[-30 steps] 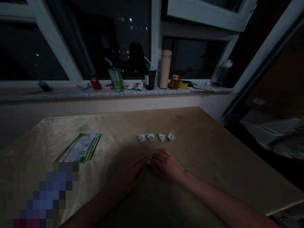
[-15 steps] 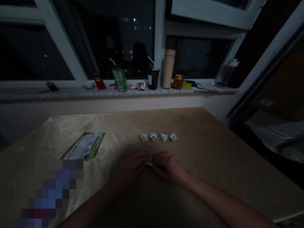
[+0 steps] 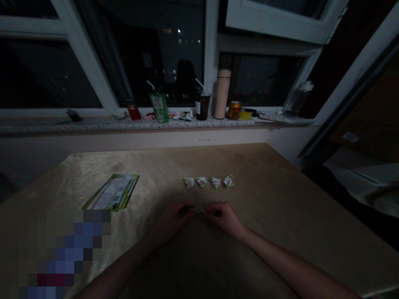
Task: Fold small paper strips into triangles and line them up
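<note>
Near the middle of the table, my left hand and my right hand face each other with fingers pinched. Between their fingertips is a small pale-green wrapper, blurred and partly covered by the fingers. My left hand grips its left end and my right hand its right end. Just beyond the hands lies a row of several small folded wrappers, white and green with some colour print. Whether anything is inside them I cannot tell.
A green and white printed packet lies on the tan table to the left. Along the stone windowsill stand a green cup, a dark cup, a pink flask, an orange can and a red jar.
My fingers have shifted from lying over the wrapper to pinching its two ends. The wrapper sits slightly higher between them. The camera view has tilted a little.
</note>
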Demonstrator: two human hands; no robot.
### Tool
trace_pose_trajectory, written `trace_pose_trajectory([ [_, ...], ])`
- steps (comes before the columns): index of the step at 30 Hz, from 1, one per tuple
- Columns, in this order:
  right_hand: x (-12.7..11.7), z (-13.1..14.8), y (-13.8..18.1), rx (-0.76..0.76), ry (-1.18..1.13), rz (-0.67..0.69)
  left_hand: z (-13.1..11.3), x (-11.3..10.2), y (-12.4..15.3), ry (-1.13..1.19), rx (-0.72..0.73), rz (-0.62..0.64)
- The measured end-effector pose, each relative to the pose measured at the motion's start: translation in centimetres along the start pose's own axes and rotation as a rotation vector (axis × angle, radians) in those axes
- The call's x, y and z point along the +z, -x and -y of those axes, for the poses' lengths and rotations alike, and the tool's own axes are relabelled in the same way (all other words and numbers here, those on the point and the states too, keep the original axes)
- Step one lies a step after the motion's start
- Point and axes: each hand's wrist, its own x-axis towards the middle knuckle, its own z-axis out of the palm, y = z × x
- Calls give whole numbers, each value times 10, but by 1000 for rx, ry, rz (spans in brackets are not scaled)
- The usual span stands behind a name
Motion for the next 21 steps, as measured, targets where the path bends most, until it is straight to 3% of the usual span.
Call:
trace_pose_trajectory([
  [6, -1, 4, 1, -45, 45, -31, 2, -1, -1, 74, -9, 7],
  [12, 0, 1, -1, -69, -10, -37, 0, 0, -1, 5, 28, 58],
  [18, 0, 0, -4, -83, 304, -114, 6, 4, 0, -71, 69, -31],
  [21, -1, -1, -4, -101, 405, -119, 6, 3, 0, -187, 168, -34],
])
